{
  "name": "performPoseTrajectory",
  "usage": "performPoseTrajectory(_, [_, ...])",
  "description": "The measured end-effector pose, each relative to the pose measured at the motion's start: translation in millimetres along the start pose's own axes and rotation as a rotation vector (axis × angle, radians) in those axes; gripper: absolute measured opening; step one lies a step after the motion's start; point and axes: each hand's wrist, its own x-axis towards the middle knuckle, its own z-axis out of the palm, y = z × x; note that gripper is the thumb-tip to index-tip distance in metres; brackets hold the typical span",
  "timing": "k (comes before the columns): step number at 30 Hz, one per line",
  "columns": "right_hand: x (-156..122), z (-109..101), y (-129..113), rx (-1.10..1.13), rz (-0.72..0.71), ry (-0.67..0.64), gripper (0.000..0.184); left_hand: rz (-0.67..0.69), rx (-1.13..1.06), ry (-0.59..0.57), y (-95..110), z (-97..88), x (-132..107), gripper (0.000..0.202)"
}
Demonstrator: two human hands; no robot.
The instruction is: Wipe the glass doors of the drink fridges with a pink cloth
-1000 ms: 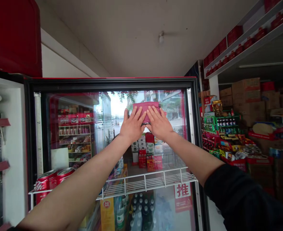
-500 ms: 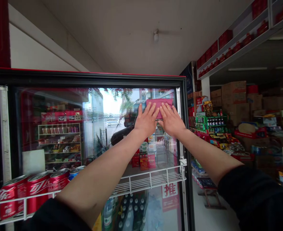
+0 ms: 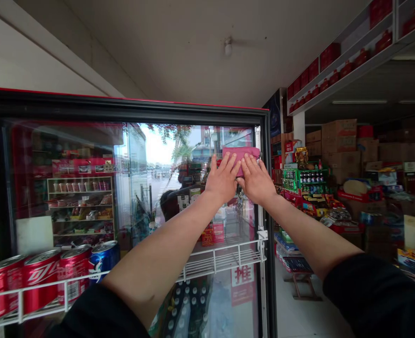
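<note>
The left hand [image 3: 223,182] and right hand [image 3: 256,182] are raised side by side, palms forward, almost touching at the thumbs. The fingers [image 3: 252,164] are spread and laid flat, with nothing gripped between them. A pink cloth [image 3: 240,156] is pressed under them against the glass door [image 3: 179,145] of a cooler. Its long axis lies level, and it sits above and between the hands. It is overlapped more by the right hand, and only its lower left part is reached by the left. Its right end lies near the door's right frame [image 3: 269,197]. Below the hands, red and blue cans [image 3: 48,277] stand in a wire rack [image 3: 221,260]. Farther right, cartons [image 3: 339,136] are stacked beneath a shelf of red jars [image 3: 341,70].
</note>
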Motion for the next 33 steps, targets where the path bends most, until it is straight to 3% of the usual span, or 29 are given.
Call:
performPoseTrajectory(7, [-27, 3, -7, -0.03, -0.025, -0.006, 0.068, 0.034, 0.007, -0.02, 9, 7.8, -24, 0.077])
performPoseTrajectory(12, [-29, 5, -12, -0.029, -0.056, 0.02, 0.078, 0.066, 0.026, -0.011, -4, 5.8, -35, 0.075])
performPoseTrajectory(16, [-32, 11, -30, -0.035, -0.092, 0.007, 0.078, 0.079, 0.032, -0.016, -24, 4.2, -54, 0.077])
performPoseTrajectory(33, [17, 13, -219, 0.176, -0.124, 0.031, 0.081, 0.008, 0.114, -0.098, -160, -30.7, -181, 0.083])
